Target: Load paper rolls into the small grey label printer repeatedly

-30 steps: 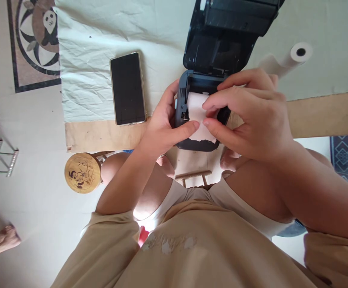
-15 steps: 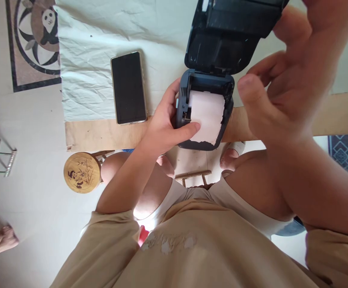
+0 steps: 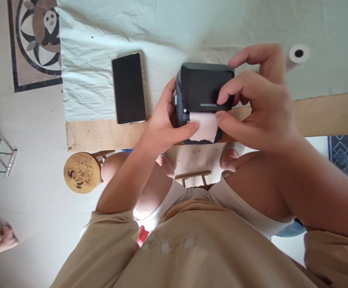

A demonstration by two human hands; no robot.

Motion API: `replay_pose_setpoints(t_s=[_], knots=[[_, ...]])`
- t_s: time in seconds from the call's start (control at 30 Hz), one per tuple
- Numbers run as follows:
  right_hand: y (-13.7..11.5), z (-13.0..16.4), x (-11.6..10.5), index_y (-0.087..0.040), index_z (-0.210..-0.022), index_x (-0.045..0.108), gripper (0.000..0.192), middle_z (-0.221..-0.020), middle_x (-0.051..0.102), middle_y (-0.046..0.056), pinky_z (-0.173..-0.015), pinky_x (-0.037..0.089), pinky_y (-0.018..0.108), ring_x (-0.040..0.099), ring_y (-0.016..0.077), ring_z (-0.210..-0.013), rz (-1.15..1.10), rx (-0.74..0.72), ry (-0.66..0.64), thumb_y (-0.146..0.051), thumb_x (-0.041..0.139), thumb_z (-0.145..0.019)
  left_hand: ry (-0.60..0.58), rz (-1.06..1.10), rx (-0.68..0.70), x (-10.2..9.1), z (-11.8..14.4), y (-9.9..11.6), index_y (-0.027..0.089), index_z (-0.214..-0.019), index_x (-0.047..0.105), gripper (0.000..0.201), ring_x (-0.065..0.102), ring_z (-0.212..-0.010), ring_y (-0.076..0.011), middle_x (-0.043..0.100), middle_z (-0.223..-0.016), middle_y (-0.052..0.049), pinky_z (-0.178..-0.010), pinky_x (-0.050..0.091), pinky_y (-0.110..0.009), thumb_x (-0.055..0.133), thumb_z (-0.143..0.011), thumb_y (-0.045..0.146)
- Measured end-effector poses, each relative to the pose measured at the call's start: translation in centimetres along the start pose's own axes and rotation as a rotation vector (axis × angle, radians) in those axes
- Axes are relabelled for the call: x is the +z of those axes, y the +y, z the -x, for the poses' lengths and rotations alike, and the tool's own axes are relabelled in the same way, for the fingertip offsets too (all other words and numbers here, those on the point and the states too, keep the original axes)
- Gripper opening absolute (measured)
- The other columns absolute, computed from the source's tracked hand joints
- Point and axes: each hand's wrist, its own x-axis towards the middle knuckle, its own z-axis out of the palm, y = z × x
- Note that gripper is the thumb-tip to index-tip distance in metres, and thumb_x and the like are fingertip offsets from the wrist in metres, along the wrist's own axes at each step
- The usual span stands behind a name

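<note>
Cloth [image 3: 101, 32] covers the table, wrinkled and pale. On it, at the near edge, sits the dark printer [image 3: 205, 90], lid down, gripped by my right hand [image 3: 258, 100] and left hand [image 3: 161, 124], whose thumb presses the paper strip [image 3: 205, 128].

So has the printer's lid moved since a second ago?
Yes. The lid has swung down from upright onto the printer body, beside the unmoved phone; the right hand rests on it.
</note>
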Motion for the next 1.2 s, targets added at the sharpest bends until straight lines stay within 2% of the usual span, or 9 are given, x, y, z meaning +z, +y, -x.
replay_pose_setpoints(t_s=[0.2, 0.27, 0.4, 0.5, 0.87, 1.0, 1.1, 1.17, 1.2], knots=[[-0.3, 0.0, 0.3, -0.016, -0.089, 0.057, 0.014, -0.118, 0.045, 0.011, -0.066, 0.046, 0.023, 0.050, 0.0145, -0.104, -0.101, 0.068, -0.005, -0.018, 0.054, -0.075, -0.042, 0.063, 0.036, 0.1, 0.1, 0.5, 0.030, -0.126, 0.038, 0.074, 0.060, -0.109, -0.0232, 0.053, -0.119, -0.004, -0.084, 0.055, -0.033, 0.073, -0.063, 0.045], [-0.2, 0.2, 0.5, -0.019, -0.108, 0.052, 0.030, -0.121, 0.045, 0.009, -0.064, 0.047, 0.020, 0.051, 0.0133, -0.105, -0.164, 0.177, -0.018, -0.022, 0.055, -0.079, -0.039, 0.098, 0.031, 0.4, 0.2, 0.9, 0.030, -0.125, 0.039, 0.064, 0.057, -0.116, -0.0245, 0.056, -0.116, -0.003, -0.089, 0.055, -0.036, 0.065, -0.071, 0.051], [0.6, 0.6, 1.1, -0.028, -0.137, 0.021, 0.066, -0.113, 0.050, 0.005, -0.058, 0.048, 0.018, 0.052, 0.0050, -0.074, -0.418, 0.369, -0.208, -0.037, 0.057, -0.082, 0.050, 0.086, -0.005, 0.8, 0.4, 1.6, 0.029, -0.125, 0.041, 0.054, 0.055, -0.121, -0.0250, 0.058, -0.109, -0.003, -0.091, 0.055, -0.037, 0.055, -0.079, 0.055], [1.1, 0.6, 1.3, -0.027, -0.138, 0.018, 0.070, -0.104, 0.050, 0.003, -0.062, 0.048, 0.019, 0.051, 0.0062, -0.076, -0.485, 0.362, -0.258, -0.043, 0.057, -0.081, 0.075, 0.063, -0.026, 0.9, 0.4, 1.7, 0.030, -0.123, 0.043, 0.055, 0.056, -0.121, -0.0255, 0.059, -0.106, -0.002, -0.092, 0.054, -0.039, 0.059, -0.077, 0.055], [1.2, 0.2, 1.3, -0.024, -0.137, 0.016, 0.071, -0.109, 0.047, 0.006, -0.067, 0.047, 0.020, 0.049, 0.0074, -0.082, -0.510, 0.316, -0.282, -0.044, 0.056, -0.082, 0.062, 0.093, -0.051, 0.8, 0.4, 1.9, 0.029, -0.122, 0.043, 0.052, 0.049, -0.128, -0.0263, 0.060, -0.110, -0.001, -0.095, 0.053, -0.039, 0.055, -0.078, 0.055], [1.1, 0.4, 1.1, -0.025, -0.140, 0.016, 0.073, -0.117, 0.047, 0.006, -0.066, 0.046, 0.018, 0.048, 0.0058, -0.080, -0.502, 0.345, -0.257, -0.044, 0.056, -0.082, 0.064, 0.253, -0.083, 0.9, 0.0, 1.5, 0.029, -0.109, 0.054, 0.038, 0.031, -0.140, -0.0248, 0.061, -0.116, 0.004, -0.115, 0.039, -0.039, 0.049, -0.081, 0.055], [0.9, 0.4, 0.9, -0.024, -0.140, 0.017, 0.075, -0.117, 0.046, 0.005, -0.065, 0.045, 0.018, 0.048, 0.0053, -0.080, -0.473, 0.366, -0.241, -0.045, 0.058, -0.081, 0.096, 0.316, -0.085, 1.1, -0.3, 1.3, 0.030, -0.105, 0.056, 0.043, 0.017, -0.146, -0.0250, 0.060, -0.121, 0.008, -0.123, 0.027, -0.037, 0.056, -0.074, 0.059], [0.7, 0.4, 0.7, -0.025, -0.140, 0.017, 0.074, -0.119, 0.045, 0.004, -0.065, 0.045, 0.017, 0.048, 0.0052, -0.082, -0.481, 0.377, -0.251, -0.044, 0.057, -0.081, 0.128, 0.346, -0.095, 1.4, -0.3, 1.8, 0.027, -0.104, 0.056, 0.048, 0.017, -0.146, -0.0249, 0.060, -0.122, 0.005, -0.123, 0.025, -0.038, 0.057, -0.072, 0.063], [0.6, 0.3, 0.7, -0.026, -0.140, 0.017, 0.073, -0.120, 0.044, 0.004, -0.064, 0.045, 0.017, 0.049, 0.0051, -0.083, -0.487, 0.382, -0.258, -0.043, 0.057, -0.082, 0.138, 0.350, -0.121, 1.6, -0.2, 2.3, 0.025, -0.107, 0.055, 0.041, 0.021, -0.145, -0.0234, 0.060, -0.124, 0.002, -0.123, 0.025, -0.039, 0.052, -0.080, 0.056]])
